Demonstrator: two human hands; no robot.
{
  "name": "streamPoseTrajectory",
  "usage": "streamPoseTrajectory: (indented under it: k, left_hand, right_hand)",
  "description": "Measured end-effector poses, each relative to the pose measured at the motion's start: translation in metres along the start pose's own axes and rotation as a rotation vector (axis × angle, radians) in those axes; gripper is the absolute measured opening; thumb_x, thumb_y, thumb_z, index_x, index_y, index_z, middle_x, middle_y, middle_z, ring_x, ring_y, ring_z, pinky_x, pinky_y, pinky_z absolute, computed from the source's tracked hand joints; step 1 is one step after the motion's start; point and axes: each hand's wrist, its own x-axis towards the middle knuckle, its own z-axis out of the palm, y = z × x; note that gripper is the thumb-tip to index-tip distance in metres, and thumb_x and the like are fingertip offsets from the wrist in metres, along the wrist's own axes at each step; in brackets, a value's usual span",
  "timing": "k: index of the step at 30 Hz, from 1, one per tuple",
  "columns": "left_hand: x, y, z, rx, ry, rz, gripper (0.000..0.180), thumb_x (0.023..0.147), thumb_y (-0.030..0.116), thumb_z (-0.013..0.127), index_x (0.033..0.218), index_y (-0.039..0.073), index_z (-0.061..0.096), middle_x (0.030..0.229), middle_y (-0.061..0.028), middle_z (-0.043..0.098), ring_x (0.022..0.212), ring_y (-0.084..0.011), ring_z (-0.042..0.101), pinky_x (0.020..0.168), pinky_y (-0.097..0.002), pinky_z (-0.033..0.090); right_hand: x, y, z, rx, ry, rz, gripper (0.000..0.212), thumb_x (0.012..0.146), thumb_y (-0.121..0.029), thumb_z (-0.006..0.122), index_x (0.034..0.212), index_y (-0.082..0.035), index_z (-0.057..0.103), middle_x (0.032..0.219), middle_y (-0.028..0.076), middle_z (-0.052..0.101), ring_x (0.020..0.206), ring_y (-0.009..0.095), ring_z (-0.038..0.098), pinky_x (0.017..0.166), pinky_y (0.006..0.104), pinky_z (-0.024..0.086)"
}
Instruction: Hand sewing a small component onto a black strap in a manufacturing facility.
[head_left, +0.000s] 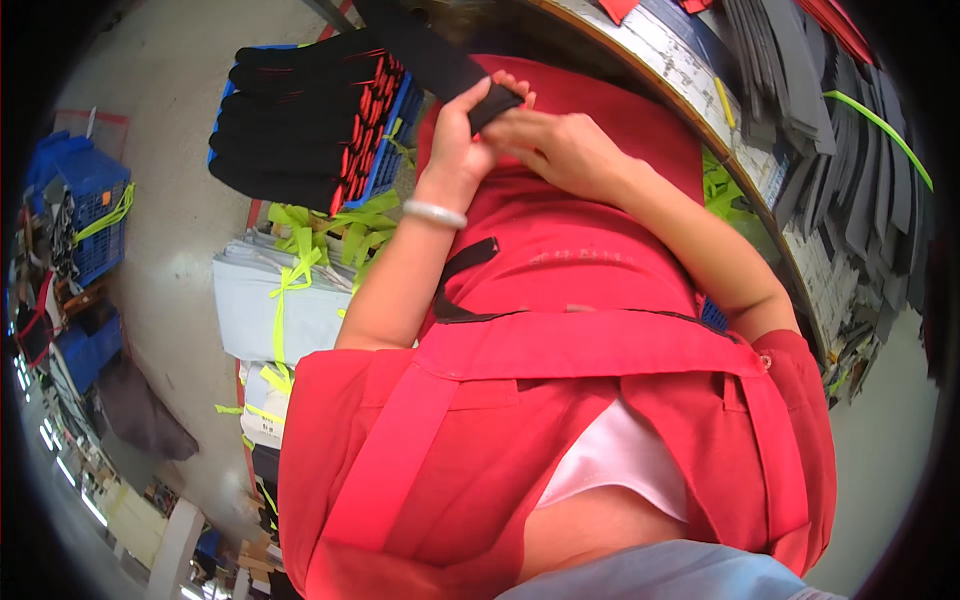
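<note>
Black strip (440, 60), red apron (560, 250), blue crate (395, 140), neon-yellow ties (300, 260), silver bracelet (435, 213)

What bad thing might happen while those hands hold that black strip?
The left hand pinches the end of the black strip and the right hand rests just beside it. With only the end pinched, the long strip might slip free. The blue crate close by is piled high with black and red pieces, so a swinging strip or elbow might knock some off.
</note>
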Motion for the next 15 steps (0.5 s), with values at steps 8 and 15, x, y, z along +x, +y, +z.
streamPoseTrajectory:
  k: [8,15]
  left_hand:
    - [-0.118,-0.017,0.020,0.357,0.028,0.112,0.026,0.095,0.014,0.053,0.115,-0.002,0.052,0.097,-0.0137,0.063,0.093,-0.0289,0.063,0.089,-0.0430,0.050]
    - [-0.077,-0.001,0.053,0.435,-0.194,-0.239,0.027,0.097,0.022,0.052,0.109,-0.002,0.055,0.092,-0.0122,0.061,0.097,-0.0300,0.063,0.092,-0.0458,0.050]
  right_hand:
    - [0.040,-0.010,-0.032,0.883,-0.011,0.478,0.048,0.093,-0.033,0.061,0.129,-0.002,0.053,0.109,0.009,0.064,0.094,0.013,0.061,0.085,0.0279,0.049]
    - [0.062,-0.009,-0.008,0.869,0.205,0.453,0.039,0.090,-0.036,0.062,0.114,-0.005,0.060,0.085,0.005,0.066,0.067,0.012,0.061,0.056,0.0293,0.051]
